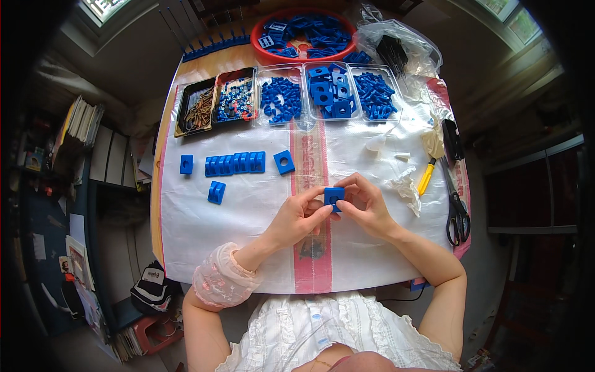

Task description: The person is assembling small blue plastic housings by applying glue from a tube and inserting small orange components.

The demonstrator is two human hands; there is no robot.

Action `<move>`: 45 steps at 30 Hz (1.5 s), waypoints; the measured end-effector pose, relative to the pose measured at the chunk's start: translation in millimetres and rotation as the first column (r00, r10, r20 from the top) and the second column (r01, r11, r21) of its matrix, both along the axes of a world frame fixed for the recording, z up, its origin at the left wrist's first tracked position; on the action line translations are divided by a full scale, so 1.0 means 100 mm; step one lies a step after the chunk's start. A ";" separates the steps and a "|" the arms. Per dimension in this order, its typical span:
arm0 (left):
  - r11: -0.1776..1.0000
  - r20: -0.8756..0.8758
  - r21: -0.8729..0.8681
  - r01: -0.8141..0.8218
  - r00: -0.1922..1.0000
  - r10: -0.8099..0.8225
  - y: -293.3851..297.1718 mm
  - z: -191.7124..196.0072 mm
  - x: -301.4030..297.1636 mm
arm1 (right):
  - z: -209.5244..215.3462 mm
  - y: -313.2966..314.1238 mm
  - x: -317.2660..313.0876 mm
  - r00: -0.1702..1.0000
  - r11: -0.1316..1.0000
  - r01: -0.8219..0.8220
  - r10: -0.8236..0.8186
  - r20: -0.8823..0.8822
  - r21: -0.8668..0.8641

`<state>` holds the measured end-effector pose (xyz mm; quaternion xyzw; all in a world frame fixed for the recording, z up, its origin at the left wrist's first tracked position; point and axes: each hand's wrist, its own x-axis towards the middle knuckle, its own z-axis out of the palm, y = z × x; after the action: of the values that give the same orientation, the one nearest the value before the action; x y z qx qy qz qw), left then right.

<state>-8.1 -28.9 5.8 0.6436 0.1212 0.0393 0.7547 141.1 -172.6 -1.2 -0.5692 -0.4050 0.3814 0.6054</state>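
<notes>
Between my two hands, over the pink stripe of the table cover, is a blue square plastic piece with a round hole. My left hand pinches its left side, thumb at the lower edge. My right hand grips the right side, with fingers over the top and the thumb at the lower front. Farther left lie a row of blue curved plastic pieces, another blue curved piece below it, and two loose square pieces with holes, one at the left end and one at the right.
Behind stand trays of screws, small beads and blue parts, and a red basin. At right lie a yellow cutter, black scissors and crumpled plastic. A plastic bag sits at the far right.
</notes>
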 end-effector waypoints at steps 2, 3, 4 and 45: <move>1.000 -0.001 -0.002 0.006 1.000 -0.006 0.00 0.02 0.01 | 0.00 -0.01 0.00 1.000 1.000 0.004 -0.004 0.000 -0.002; 1.000 -0.009 -0.011 0.013 1.000 -0.013 0.01 0.02 0.01 | 0.01 -0.01 0.00 1.000 1.000 0.002 -0.002 -0.003 -0.008; 1.000 -0.018 -0.020 0.019 1.000 -0.020 0.02 0.03 0.01 | 0.01 -0.01 0.00 1.000 1.000 0.000 0.000 -0.005 -0.013; 0.999 -0.014 0.030 0.043 0.999 -0.042 0.00 0.04 -0.02 | 0.00 -0.06 -0.02 0.999 1.000 0.012 -0.013 -0.050 -0.007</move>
<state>-10.5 -28.9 9.7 0.6574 0.1119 0.0207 0.7449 139.2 -179.0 -1.0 -0.5640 -0.3850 0.3930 0.6159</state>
